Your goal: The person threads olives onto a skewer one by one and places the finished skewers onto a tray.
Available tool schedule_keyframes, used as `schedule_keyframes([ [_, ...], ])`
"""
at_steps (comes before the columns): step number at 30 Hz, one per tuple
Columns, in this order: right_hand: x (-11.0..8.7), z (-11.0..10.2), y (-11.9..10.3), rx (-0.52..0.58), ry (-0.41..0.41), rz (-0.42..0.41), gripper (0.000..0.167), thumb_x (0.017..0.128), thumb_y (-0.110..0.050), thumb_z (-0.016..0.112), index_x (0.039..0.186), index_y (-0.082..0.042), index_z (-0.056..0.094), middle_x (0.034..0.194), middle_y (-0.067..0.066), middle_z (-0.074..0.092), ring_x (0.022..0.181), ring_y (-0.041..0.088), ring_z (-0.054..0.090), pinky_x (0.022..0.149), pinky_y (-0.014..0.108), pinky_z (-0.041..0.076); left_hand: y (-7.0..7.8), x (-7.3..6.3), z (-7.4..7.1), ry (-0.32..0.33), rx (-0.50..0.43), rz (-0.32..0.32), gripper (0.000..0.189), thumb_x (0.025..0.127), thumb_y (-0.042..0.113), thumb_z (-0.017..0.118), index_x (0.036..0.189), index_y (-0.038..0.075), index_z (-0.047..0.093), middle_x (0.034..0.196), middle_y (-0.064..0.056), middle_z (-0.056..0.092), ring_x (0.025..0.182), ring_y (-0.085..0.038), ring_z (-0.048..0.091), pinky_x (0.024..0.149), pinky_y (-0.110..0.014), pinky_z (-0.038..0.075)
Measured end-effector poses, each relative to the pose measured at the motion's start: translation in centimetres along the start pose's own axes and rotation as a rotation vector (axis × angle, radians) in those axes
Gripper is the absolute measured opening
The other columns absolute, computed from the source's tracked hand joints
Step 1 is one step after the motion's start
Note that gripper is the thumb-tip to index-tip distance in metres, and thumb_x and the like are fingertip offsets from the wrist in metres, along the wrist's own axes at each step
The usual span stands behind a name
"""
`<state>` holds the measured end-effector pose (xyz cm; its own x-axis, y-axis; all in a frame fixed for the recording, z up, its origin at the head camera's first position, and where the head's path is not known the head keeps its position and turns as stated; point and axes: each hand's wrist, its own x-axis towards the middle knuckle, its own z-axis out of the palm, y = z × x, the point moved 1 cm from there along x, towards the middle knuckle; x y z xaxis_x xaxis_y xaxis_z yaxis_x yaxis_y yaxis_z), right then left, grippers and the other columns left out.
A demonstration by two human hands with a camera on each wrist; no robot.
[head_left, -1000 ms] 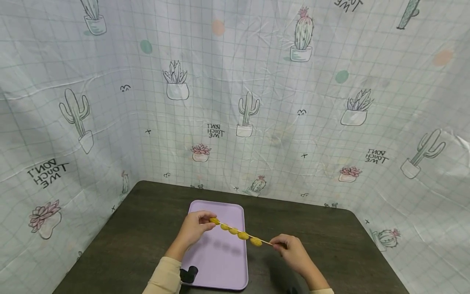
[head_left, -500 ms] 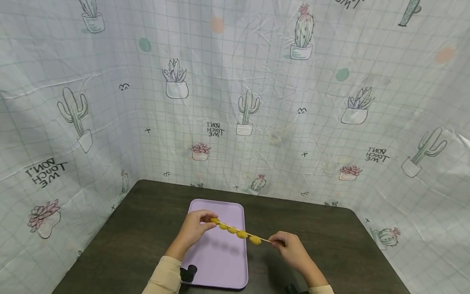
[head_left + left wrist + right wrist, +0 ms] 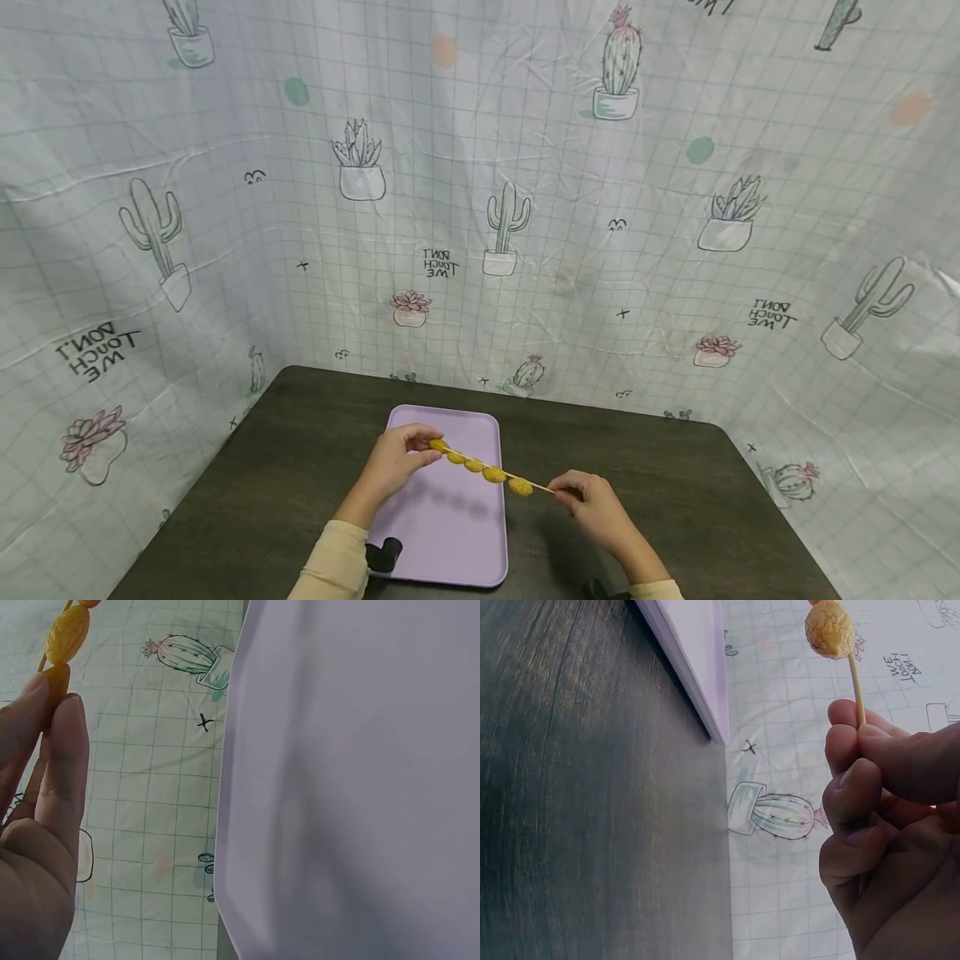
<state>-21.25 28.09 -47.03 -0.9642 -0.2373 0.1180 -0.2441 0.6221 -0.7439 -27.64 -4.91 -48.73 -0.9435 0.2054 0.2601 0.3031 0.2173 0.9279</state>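
A thin wooden skewer (image 3: 541, 487) with several yellow, wrinkled oval pieces (image 3: 494, 474) along it is held in the air, sloping down to the right. My left hand (image 3: 397, 462) pinches the yellow piece at its far left end between thumb and fingers, as the left wrist view shows up close with that piece (image 3: 55, 691). On the other side, my right hand (image 3: 592, 508) pinches the bare end of the stick (image 3: 857, 690). Beneath the left part of the skewer lies a lilac tray (image 3: 450, 558), with the pieces' shadows on it.
The tray rests on a dark wooden table (image 3: 637, 450). A white curtain (image 3: 480, 167) printed with cacti surrounds the table at the back and sides. Black wrist mounts (image 3: 384, 554) sit below each hand.
Both hands keep their grip on the skewer, which has stayed nearly in place. The view has shifted very slightly.
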Motion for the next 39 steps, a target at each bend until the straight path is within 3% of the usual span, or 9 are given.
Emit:
schedule_keyframes([
  [18,0.5,0.5,0.2,0.013,-0.009,-0.007,0.011,0.097,0.001,0.063,0.104,0.002,0.072,0.092,0.016,0.067,0.068,0.012,0.054,0.057,0.027,0.049,0.5,-0.4,-0.8,-0.003,-0.080,-0.018,0.024,0.087,0.003,0.079,0.111,0.004,0.076,0.102,-0.008,0.074,0.092,-0.020,0.066,0.072,-0.023,0.056],
  [24,0.5,0.7,0.4,0.050,-0.028,-0.016,0.013,0.098,-0.002,0.063,0.106,0.003,0.071,0.093,0.018,0.067,0.068,0.009,0.054,0.058,0.027,0.049,0.0,-0.4,-1.1,-0.019,-0.086,-0.024,0.024,0.088,0.004,0.078,0.112,0.005,0.075,0.104,-0.007,0.074,0.093,-0.020,0.067,0.074,-0.023,0.057],
  [29,1.0,1.2,0.6,0.074,-0.020,-0.016,0.013,0.098,-0.001,0.063,0.105,0.006,0.071,0.090,0.017,0.066,0.067,0.008,0.052,0.057,0.026,0.048,-0.5,-0.3,-1.5,-0.001,-0.073,-0.049,0.032,0.089,0.007,0.078,0.120,0.006,0.073,0.115,-0.009,0.072,0.100,-0.022,0.068,0.081,-0.029,0.059],
  [35,1.6,2.1,0.9,0.054,0.056,0.059,0.011,0.095,0.005,0.063,0.100,0.006,0.072,0.085,0.014,0.067,0.068,0.013,0.055,0.057,0.027,0.047,-1.1,-0.5,-2.0,0.054,-0.033,-0.107,0.030,0.091,0.009,0.076,0.121,0.005,0.071,0.119,-0.012,0.071,0.102,-0.023,0.069,0.082,-0.037,0.060],
  [39,1.9,2.9,1.2,-0.022,0.155,0.105,0.011,0.092,0.007,0.065,0.095,0.003,0.074,0.085,0.009,0.070,0.075,0.016,0.060,0.062,0.029,0.050,-1.1,-0.5,-2.2,0.058,-0.082,-0.124,0.027,0.093,0.005,0.073,0.120,0.003,0.071,0.118,-0.015,0.070,0.100,-0.024,0.070,0.079,-0.035,0.061],
])
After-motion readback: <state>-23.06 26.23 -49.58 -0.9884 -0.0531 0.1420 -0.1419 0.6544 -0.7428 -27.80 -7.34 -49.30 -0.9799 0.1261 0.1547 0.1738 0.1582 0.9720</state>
